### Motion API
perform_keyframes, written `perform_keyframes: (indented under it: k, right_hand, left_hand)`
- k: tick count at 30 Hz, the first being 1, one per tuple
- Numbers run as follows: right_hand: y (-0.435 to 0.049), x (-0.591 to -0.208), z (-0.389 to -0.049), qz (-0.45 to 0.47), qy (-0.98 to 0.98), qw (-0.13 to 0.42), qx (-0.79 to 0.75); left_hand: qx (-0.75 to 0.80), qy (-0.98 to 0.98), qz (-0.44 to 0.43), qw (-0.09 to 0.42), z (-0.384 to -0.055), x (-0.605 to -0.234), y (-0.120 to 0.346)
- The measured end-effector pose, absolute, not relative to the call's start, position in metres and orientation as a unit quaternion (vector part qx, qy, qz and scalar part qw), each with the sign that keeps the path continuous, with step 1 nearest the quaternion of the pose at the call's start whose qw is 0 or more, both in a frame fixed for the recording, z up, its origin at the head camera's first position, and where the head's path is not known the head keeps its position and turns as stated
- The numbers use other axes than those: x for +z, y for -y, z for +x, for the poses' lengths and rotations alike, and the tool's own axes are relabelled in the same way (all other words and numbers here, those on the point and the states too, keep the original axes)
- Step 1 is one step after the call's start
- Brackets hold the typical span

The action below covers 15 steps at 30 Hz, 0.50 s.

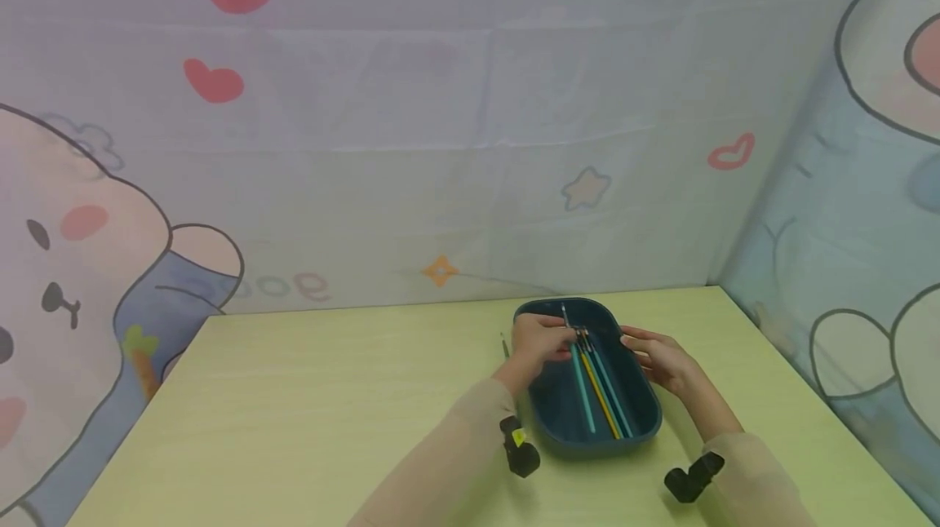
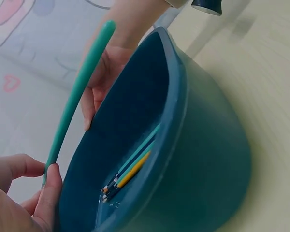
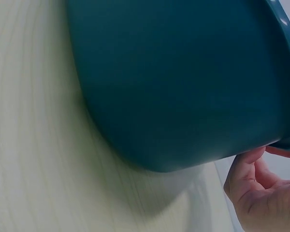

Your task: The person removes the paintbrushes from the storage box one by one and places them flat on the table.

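My left hand [image 1: 541, 339] pinches a teal paintbrush [image 2: 79, 89] between thumb and fingers near its thin end, with the thicker handle end pointing away from the hand. The brush is over a dark teal plastic bin [image 1: 547, 413]. Inside the bin lie a yellow-handled brush [image 1: 600, 392] and another teal-handled brush [image 1: 613, 392], side by side with dark ferrules together. My right hand [image 1: 664, 360] holds the right side of the bin, its fingers curled at the rim in the right wrist view [image 3: 268, 188].
A thin brush [image 1: 505, 346] lies on the table just left of the bin, partly hidden by my left arm. The pale yellow table [image 1: 330, 396] ends at a printed cloth backdrop [image 1: 411, 184] behind and on the right. Black wrist cameras [image 1: 520, 449] sit on both sleeves.
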State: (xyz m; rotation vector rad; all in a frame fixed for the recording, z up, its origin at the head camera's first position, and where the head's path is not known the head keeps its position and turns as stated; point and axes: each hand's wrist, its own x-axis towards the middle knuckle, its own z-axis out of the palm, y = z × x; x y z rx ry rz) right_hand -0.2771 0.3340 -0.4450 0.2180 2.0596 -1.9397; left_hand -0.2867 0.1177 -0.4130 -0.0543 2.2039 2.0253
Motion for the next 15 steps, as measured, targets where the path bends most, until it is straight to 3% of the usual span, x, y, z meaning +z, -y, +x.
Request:
perform_keyframes:
  k: [15]
  right_hand:
    - [-0.335, -0.447, -0.278, 0.069, -0.715, 0.153, -0.679]
  left_hand:
    - [0.681, -0.729, -0.016, 0.07, -0.281, -0.411, -0.106]
